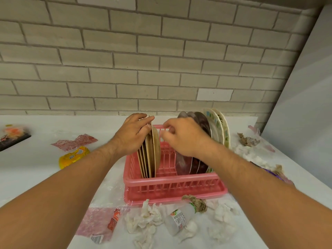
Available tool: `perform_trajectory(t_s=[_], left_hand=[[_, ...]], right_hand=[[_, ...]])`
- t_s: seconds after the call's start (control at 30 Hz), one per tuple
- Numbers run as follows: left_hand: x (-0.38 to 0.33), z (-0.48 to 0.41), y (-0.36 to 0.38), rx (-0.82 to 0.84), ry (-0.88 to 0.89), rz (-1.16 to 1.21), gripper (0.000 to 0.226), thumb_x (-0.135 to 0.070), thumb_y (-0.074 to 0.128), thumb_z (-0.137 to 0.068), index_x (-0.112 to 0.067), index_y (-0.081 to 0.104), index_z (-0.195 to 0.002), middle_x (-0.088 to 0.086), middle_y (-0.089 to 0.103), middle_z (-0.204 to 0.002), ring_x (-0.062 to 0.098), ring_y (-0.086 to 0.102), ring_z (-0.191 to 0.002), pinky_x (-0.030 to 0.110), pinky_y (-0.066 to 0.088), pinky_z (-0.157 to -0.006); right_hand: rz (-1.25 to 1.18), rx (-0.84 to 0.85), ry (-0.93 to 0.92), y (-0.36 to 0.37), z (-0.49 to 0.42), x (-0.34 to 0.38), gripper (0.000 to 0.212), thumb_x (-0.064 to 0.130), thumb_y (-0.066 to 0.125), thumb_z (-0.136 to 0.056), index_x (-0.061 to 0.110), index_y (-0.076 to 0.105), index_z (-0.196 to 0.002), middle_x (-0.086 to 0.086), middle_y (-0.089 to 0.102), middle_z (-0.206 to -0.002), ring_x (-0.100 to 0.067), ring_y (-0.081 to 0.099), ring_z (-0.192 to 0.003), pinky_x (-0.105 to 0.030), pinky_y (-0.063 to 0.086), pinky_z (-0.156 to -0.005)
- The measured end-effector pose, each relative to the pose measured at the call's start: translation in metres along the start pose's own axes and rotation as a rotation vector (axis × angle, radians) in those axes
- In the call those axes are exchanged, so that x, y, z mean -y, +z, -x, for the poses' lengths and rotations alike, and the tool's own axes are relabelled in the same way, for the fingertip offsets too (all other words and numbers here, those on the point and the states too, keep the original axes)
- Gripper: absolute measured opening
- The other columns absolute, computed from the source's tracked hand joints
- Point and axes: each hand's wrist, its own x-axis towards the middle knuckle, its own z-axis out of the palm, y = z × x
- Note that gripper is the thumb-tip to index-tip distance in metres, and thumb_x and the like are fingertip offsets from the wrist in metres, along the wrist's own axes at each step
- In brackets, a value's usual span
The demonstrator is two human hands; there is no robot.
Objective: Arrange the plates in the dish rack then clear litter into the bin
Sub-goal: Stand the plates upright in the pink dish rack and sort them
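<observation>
Racking looks nearly done: my left hand grips tan round plates in the pink plastic dish rack; right hand curled, grasp unclear; crumpled white tissues remain.

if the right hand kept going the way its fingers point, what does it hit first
Probably the upright stack of tan round plates gripped by the left hand, across the pink plastic dish rack's empty slots. Depth is unclear; the right hand might catch the rack's far rim first.
</observation>
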Motion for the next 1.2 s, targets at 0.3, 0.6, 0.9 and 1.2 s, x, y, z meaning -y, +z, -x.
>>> perform_trajectory(t_s=[0.3,0.6,0.9,1.2], left_hand=[[-0.002,0.004,-0.004,-0.004,-0.002,-0.041,0.054,-0.042,0.042,-0.099,-0.025,0.029,-0.148,-0.002,0.035,-0.150,0.015,0.025,-0.140,0.033,0.023,-0.112],[-0.001,0.005,-0.003,-0.046,0.005,-0.008,0.045,-0.042,0.046,-0.097,-0.018,0.046,-0.134,-0.003,0.047,-0.137,0.013,0.037,-0.131,0.028,0.031,-0.105],[-0.001,0.005,-0.003,-0.043,0.014,-0.007,0.044,-0.040,0.045,-0.098,-0.017,0.046,-0.135,-0.001,0.046,-0.140,0.014,0.035,-0.133,0.036,0.031,-0.111],[-0.004,0.006,-0.004,-0.045,0.000,-0.007,0.044,-0.039,0.045,-0.098,-0.018,0.046,-0.136,0.000,0.046,-0.141,0.015,0.035,-0.133,0.038,0.032,-0.111]], right_hand=[[0.010,0.124,0.133,0.039,0.003,0.016,0.029,0.025,0.048,-0.096,0.015,0.052,-0.123,0.001,0.058,-0.086,-0.014,0.057,-0.074,-0.024,0.045,-0.056],[0.460,0.023,0.261,-0.017,-0.026,0.024,0.027,0.008,0.058,-0.092,0.003,0.053,-0.117,-0.010,0.063,-0.104,-0.023,0.061,-0.086,-0.030,0.048,-0.062],[0.610,0.011,0.222,-0.007,-0.022,0.013,0.075,0.010,0.068,-0.085,0.002,0.022,-0.143,-0.005,0.052,-0.072,-0.021,0.055,-0.065,-0.029,0.042,-0.050],[0.473,0.068,0.243,0.019,-0.012,-0.001,0.048,0.002,0.055,-0.091,0.005,0.035,-0.134,-0.016,0.063,-0.105,-0.031,0.065,-0.092,-0.035,0.052,-0.068]])
